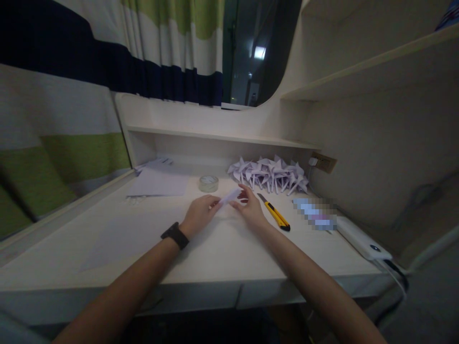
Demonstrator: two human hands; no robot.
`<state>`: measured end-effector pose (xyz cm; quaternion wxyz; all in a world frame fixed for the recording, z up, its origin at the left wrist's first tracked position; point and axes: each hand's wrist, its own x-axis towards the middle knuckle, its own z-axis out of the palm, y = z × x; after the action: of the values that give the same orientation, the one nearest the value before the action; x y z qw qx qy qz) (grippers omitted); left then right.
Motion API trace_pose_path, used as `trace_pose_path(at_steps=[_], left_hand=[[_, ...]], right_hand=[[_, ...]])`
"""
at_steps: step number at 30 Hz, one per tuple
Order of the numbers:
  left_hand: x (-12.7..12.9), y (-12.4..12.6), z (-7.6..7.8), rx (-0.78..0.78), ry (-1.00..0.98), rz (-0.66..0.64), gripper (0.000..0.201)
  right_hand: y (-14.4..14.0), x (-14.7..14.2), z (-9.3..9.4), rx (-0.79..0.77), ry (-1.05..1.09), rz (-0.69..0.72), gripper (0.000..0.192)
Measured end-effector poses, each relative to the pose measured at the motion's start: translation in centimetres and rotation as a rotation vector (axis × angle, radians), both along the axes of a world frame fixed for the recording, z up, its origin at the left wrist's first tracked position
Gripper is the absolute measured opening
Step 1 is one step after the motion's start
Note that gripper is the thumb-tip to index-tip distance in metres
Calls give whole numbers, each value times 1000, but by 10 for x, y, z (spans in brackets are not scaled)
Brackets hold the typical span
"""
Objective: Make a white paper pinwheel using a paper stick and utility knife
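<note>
Both hands pinch a folded paper strip (230, 195): left hand (199, 213) at its near end, right hand (250, 208) beside it. A yellow utility knife (274, 212) lies at 3 o'clock.

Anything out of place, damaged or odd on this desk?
Only one thing: the yellow utility knife lies with its blade extended, close beside the right hand. Both hands hold a small folded paper; left hand.

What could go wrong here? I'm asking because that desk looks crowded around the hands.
The yellow utility knife lies just beside the right hand, apparently with its blade out; a sideways move could nick the hand. The small white folded paper strip, pinched by both the right and the left hand, could tear or crease wrongly. A sweeping arm might crush the pile of folded white paper pieces.
</note>
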<state>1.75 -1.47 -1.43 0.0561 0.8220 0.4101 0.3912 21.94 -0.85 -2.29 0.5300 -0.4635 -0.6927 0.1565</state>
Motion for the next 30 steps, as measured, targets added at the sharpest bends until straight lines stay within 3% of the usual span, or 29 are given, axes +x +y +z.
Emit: trace_pose_path(at_steps=[4,8,13,18,20,25,30], left_hand=[[5,3,2,-307,-363,-96,28],[9,6,-3,-460,-436,-158,35],[9,7,-7,-369,-303,-128,30],[2,3,-5,7,-35,-7,21],[0,2,-6,97,56,-8,17],[-3,1,-11,124,204,-63,17],[-6,4,-12,123,311,-61,18]], right_hand=[[4,-5,-8,-119,89,139,52],[4,-10,-12,-235,241,313,38],[-4,-12,-4,-389,438,390,38],[-2,-6,1,-415,600,358,44],[2,0,2,-336,519,308,43],[8,7,-4,-118,-27,145,19],[6,7,-11,-97,-331,149,15]])
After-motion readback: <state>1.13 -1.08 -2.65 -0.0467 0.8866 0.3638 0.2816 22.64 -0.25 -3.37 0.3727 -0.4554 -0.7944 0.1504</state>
